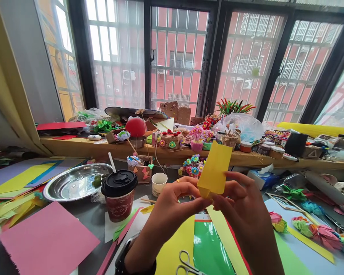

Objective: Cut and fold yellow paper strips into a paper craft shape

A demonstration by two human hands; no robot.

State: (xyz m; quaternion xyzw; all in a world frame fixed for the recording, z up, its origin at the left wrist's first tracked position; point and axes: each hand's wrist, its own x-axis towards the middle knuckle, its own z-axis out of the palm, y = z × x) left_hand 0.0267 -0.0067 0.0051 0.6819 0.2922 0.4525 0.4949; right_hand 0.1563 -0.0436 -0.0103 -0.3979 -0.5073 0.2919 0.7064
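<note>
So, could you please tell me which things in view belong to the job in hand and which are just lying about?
Job in hand:
yellow paper piece, held by the left hand and right hand
probably the scissors and large yellow sheet

Apparently just lying about:
black-lidded cup
white cup
metal plate

A bright yellow piece of plain paper (216,168), narrower at its top and creased along its lower edge, is held raised just right of centre, near in the scene, tilted toward the right.
</note>
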